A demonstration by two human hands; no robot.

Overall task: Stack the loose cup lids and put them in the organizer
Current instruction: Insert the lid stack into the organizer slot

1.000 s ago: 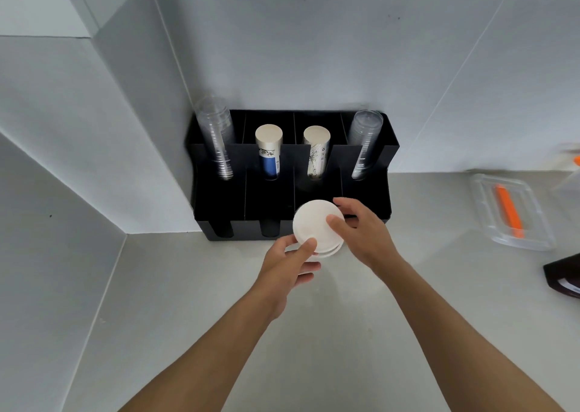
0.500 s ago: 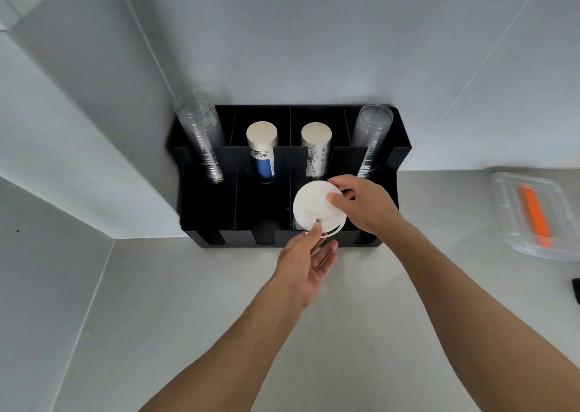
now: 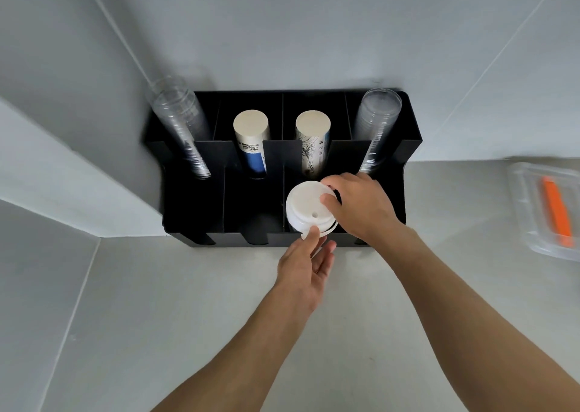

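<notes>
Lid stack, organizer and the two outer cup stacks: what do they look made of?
Lid stack: white, matte, thin-rimmed with a sip hole; probably moulded plastic, possibly fibre. Organizer: black, flat thin panels with a dull sheen; likely acrylic or similar plastic. Outer cup stacks: see-through, glossy, ribbed where nested; clear plastic.

A pale grey counter [image 3: 188, 333] fills the lower part of the view and runs into a corner of grey walls. A black organizer [image 3: 411, 173] stands on it at the back, pushed against the wall. To the right, well apart from the organizer, a clear plastic container [image 3: 521, 210] lies flat on the counter with an orange item [image 3: 557, 210] inside it.
</notes>
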